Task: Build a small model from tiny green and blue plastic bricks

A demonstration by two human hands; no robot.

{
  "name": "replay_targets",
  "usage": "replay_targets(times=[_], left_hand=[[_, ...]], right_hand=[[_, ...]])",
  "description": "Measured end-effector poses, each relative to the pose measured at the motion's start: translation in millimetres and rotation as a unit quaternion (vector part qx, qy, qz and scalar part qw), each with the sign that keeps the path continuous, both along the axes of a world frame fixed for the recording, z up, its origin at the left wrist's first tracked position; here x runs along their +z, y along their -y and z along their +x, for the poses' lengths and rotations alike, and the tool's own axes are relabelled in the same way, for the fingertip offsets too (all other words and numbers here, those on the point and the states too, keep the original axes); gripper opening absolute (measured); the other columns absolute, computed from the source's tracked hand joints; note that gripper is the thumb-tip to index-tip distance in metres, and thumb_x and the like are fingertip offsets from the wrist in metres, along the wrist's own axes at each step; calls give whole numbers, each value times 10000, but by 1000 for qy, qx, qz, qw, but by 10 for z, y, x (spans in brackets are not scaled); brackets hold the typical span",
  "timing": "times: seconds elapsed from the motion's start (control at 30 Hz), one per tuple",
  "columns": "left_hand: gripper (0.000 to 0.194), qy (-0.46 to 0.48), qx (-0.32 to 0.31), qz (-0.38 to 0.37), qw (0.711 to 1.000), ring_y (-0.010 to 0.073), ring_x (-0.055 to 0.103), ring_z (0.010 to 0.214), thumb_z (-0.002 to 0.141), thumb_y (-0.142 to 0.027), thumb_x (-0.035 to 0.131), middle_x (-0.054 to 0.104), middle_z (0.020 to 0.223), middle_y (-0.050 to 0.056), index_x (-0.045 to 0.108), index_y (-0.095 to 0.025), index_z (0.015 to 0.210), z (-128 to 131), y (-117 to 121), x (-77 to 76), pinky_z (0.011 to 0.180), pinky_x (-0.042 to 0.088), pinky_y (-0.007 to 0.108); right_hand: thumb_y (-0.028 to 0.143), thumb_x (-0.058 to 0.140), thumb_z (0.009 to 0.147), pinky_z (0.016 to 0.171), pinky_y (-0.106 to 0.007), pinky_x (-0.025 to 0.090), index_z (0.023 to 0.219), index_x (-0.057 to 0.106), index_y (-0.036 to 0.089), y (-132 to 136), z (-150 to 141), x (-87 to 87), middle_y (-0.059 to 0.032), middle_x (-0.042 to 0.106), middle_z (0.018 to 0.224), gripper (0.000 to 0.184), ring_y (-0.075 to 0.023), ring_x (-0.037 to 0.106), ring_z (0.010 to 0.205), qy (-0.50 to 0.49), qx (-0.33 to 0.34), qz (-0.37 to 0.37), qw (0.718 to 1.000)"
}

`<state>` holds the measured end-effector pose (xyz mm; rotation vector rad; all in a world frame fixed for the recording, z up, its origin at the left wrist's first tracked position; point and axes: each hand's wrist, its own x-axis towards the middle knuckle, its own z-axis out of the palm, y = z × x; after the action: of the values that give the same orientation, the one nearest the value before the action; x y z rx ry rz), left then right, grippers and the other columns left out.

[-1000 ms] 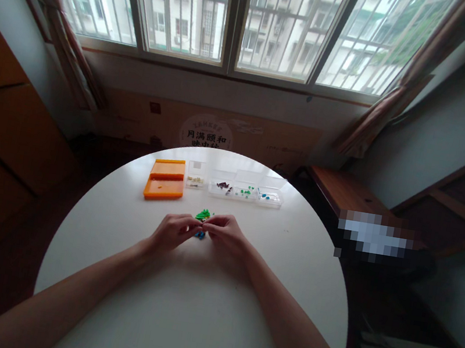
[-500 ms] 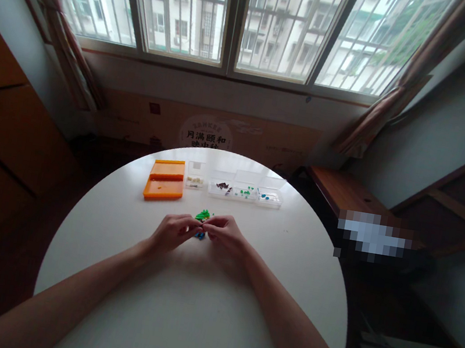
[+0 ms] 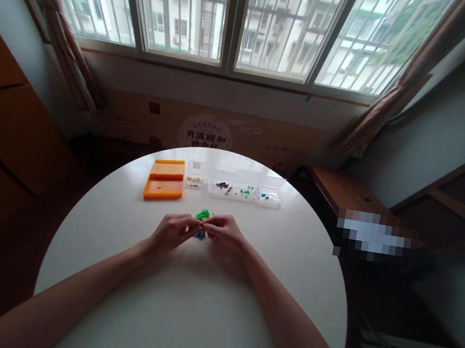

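My left hand (image 3: 174, 231) and my right hand (image 3: 225, 232) meet above the middle of the white table, fingertips pinched together. Whatever tiny piece lies between the fingertips is too small and too covered to name. Right at the fingers is a small assembly of building bricks (image 3: 203, 215), bright green at its far side and blue at its near side. My fingers cover its middle, so I cannot tell whether they grip it or only touch it.
An orange open case (image 3: 163, 189) lies beyond my left hand. Beside it stand clear plastic boxes: one with beige pieces (image 3: 194, 180), a longer one with brown pieces (image 3: 222, 185) and green pieces (image 3: 246, 191), one with blue pieces (image 3: 265, 196). The round table (image 3: 191, 320) ends near the window wall.
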<state>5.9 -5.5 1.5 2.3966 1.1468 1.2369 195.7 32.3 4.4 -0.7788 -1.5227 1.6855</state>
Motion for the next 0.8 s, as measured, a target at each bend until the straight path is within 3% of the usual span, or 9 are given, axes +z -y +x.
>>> replay_targets(times=[0.33,0.8], left_hand=[[183,5,-2,-13,1000,70,500,499,840,-294,581,624,637,17,683,-152,892,-20,-13,-28,503,410,161],[166,-8,0,-7,1000,66,506,499,845,-275,573,634,644,16,673,-151,889,-17,-4,-2,499,410,155]], right_hand=[[393,765,605,454,-206,296,769,716,99,18,-11,-1,-21,600,565,340,-75,457,487,-9,-9,-23,1000],[446,735,622,459,-209,301,736,710,86,11,-4,28,-10,567,528,379,-74,447,479,21,1,5,1000]])
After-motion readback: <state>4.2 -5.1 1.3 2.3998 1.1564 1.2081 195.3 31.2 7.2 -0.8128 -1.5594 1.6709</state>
